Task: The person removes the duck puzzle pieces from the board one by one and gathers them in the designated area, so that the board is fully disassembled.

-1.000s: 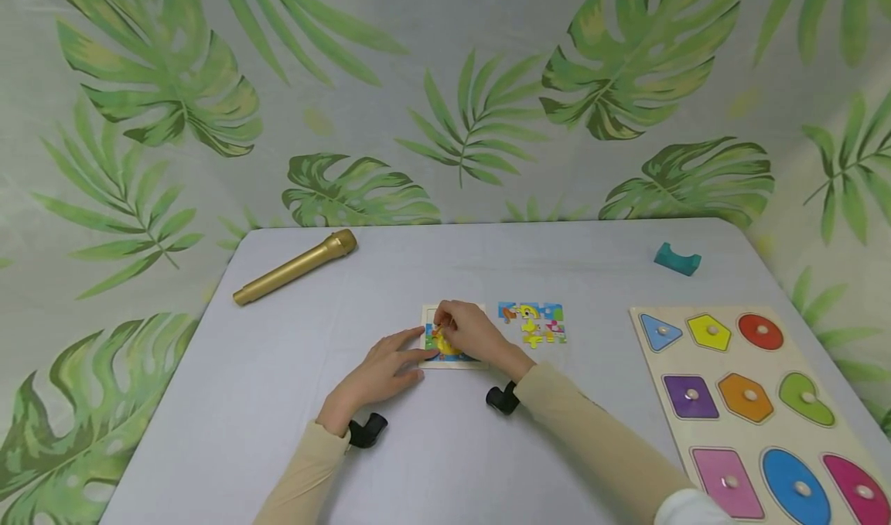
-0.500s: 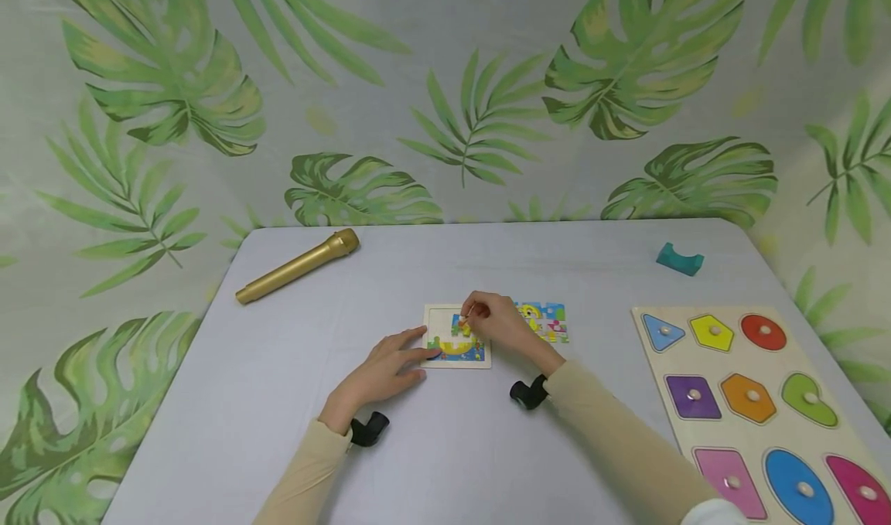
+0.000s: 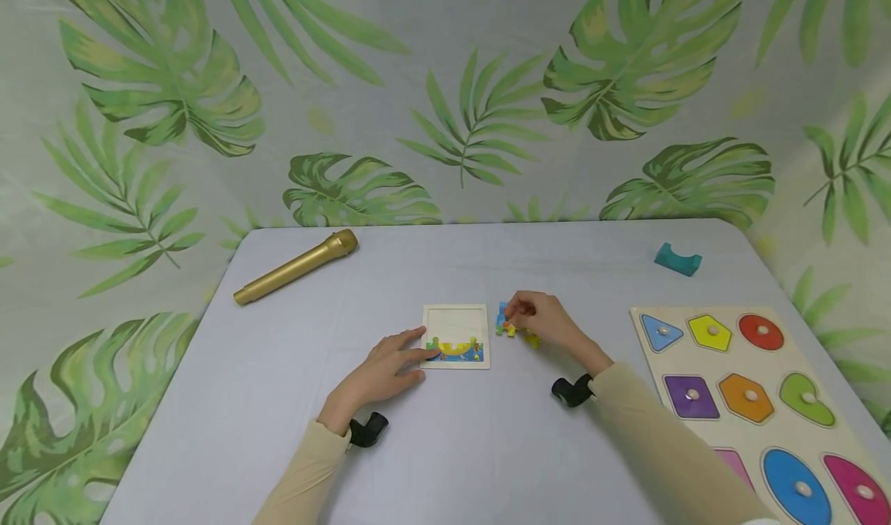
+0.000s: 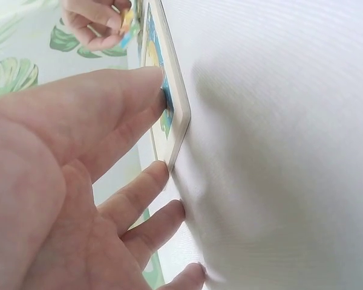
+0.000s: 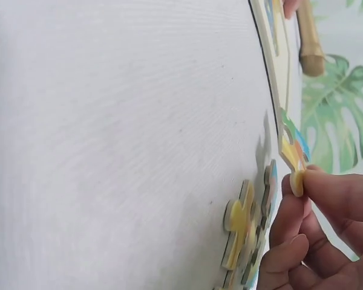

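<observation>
On the white table (image 3: 404,463), head view: square pale-wood puzzle frame (image 3: 455,324), bottom row filled; left hand (image 3: 383,370) touching its left side.
Left wrist view: grip apart, fingers spread against the frame's edge.
Right wrist view: right hand (image 5: 325,232) pinching a multicoloured jigsaw piece (image 5: 294,153) near loose flat jigsaw pieces (image 5: 236,219).

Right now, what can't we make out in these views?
Head view: the count of loose pieces beside the puzzle frame; the right hand covers some.
Head view: most of the pink shape, behind the right sleeve.
Head view: the shape board's near edge, cut off by the bottom edge.
Left wrist view: the print on the held piece, blurred.
Right wrist view: the rest of the microphone, cut off by the top edge.
</observation>
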Demonstrator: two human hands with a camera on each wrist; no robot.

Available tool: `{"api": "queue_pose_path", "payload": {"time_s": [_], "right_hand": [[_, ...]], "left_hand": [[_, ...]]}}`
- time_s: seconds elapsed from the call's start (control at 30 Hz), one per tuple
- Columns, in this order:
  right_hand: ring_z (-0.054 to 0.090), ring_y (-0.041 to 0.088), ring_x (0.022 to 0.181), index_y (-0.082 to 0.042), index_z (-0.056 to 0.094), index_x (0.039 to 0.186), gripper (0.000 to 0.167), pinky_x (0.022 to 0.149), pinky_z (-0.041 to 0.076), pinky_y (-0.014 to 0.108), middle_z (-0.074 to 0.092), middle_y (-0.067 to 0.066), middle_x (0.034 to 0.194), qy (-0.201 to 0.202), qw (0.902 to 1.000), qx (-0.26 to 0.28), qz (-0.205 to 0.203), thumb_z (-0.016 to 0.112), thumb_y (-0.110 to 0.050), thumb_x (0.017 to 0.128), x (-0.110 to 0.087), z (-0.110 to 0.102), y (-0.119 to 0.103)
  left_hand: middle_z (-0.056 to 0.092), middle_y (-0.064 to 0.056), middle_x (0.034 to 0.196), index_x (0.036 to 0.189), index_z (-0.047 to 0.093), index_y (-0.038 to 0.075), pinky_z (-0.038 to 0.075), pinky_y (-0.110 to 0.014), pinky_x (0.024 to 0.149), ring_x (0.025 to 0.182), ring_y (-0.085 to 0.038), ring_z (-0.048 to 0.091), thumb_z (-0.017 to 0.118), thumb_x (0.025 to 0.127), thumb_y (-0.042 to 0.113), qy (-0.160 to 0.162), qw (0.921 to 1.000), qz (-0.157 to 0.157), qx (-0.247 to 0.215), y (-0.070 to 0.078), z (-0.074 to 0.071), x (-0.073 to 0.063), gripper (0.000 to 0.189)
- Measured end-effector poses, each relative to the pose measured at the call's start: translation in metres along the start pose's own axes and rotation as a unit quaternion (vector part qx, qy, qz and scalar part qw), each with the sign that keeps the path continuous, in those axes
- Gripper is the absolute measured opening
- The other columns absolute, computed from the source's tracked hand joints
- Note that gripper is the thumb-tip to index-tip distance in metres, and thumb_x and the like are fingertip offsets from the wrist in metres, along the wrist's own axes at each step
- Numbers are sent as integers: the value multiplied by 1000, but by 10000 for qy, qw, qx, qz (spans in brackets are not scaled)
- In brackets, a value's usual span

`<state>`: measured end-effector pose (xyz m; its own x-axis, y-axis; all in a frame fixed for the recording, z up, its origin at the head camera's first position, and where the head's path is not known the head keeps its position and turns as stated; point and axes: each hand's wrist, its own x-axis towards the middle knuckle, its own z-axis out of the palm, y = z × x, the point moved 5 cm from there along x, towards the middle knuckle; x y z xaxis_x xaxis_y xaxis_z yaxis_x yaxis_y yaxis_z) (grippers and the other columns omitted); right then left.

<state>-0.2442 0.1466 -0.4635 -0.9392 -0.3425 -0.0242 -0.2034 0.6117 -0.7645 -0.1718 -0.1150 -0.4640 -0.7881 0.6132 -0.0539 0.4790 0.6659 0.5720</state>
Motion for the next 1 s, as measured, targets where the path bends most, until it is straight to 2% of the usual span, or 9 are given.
{"api": "queue_pose_path", "payload": {"time_s": [0.2, 0.33, 0.67, 0.87, 1.0], "right_hand": [[51, 18, 71, -3, 66, 87, 5, 64, 43, 30, 60, 3, 78, -135, 9997, -202, -71, 62, 1, 85, -5, 0, 3], [52, 18, 73, -3, 66, 89, 8, 65, 45, 30, 61, 3, 80, -152, 9994, -275, -139, 62, 3, 86, -8, 1, 3], [49, 17, 74, -1, 64, 89, 17, 65, 43, 28, 54, 5, 82, -162, 9954, -859, -401, 68, 8, 76, -11, 7, 0], [49, 18, 76, 0, 63, 89, 16, 67, 45, 29, 54, 6, 83, -170, 9955, -848, -384, 67, 9, 76, -14, 7, -3], [49, 17, 76, -1, 64, 89, 16, 67, 45, 29, 54, 5, 84, -110, 9949, -923, -399, 68, 8, 77, -14, 8, -5]], "left_hand": [[32, -22, 149, 132, 59, 6, 19, -61, 106, 136, -42, 27, 59, 95, 14, 21, 10000, -2, -65, 1, 0, -1, 38], [31, -21, 149, 132, 58, 6, 19, -61, 106, 136, -43, 26, 58, 95, 15, 25, 10000, -8, -59, 0, 1, 0, 38], [30, -22, 149, 132, 59, 6, 19, -61, 106, 135, -45, 26, 59, 95, 15, 25, 9999, -32, -92, 2, 0, 0, 38], [35, -21, 147, 127, 62, 7, 23, -58, 106, 134, -42, 30, 61, 94, 17, 140, 9998, -85, 93, 4, 0, 3, 35], [39, -19, 144, 125, 64, 8, 25, -55, 106, 133, -39, 32, 62, 94, 17, 245, 9995, 32, 210, 10, 1, 8, 32]]}}
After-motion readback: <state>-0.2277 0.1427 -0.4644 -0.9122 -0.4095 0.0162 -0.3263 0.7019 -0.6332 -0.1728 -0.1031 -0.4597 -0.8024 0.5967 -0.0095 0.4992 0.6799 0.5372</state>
